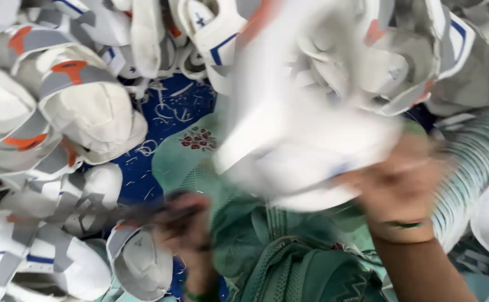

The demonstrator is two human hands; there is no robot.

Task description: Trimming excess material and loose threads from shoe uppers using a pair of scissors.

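My right hand [401, 184], motion-blurred, grips a white shoe upper [300, 145] with a thin blue line, raised over my lap. My left hand [186, 226] is lower and to the left, fingers closed around a dark, thin tool [144, 214] that points left. The blur hides what kind of tool it is. Both hands hover above my green patterned garment [278, 257].
Heaps of white and grey shoe uppers with orange and blue accents [82, 106] lie at the left, top and right. A blue patterned mat [169, 112] shows between them. A pale ribbed stack or hose [474, 162] sits at the right.
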